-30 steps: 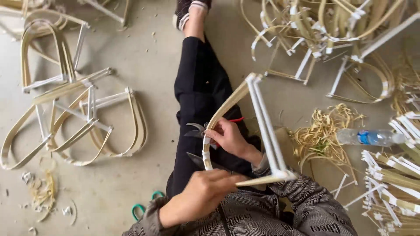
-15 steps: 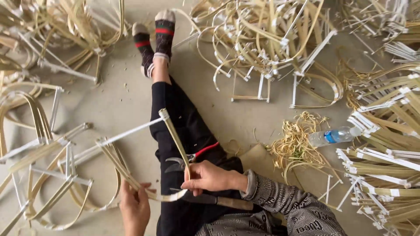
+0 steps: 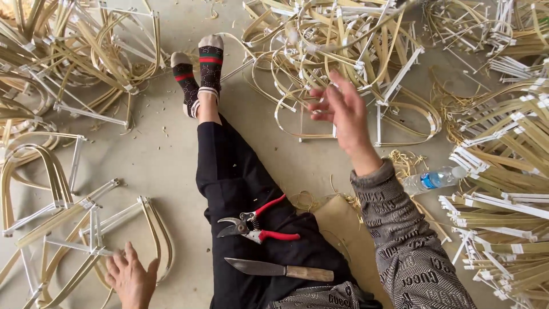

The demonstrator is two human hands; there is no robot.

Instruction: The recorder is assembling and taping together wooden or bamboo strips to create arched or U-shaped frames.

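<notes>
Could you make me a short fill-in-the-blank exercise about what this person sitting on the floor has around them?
1. The pruning shears on the person's lap have ____ handles.
2. The knife beside them has a ____ handle.
3. The left hand rests on a bent ____ frame on the floor.
4. The right hand is raised, fingers spread, holding ____.

Missing words: red; wooden; bamboo; nothing

Two hands in view — the left hand (image 3: 132,278) low by the frames, the right hand (image 3: 342,113) raised over the pile. Two socked feet (image 3: 201,71). On the lap: one pair of shears (image 3: 254,225), one knife (image 3: 278,269). One bottle (image 3: 433,179) on the floor. Bamboo frames (image 3: 86,229) — far too many, heaped and tangled, to count.
</notes>
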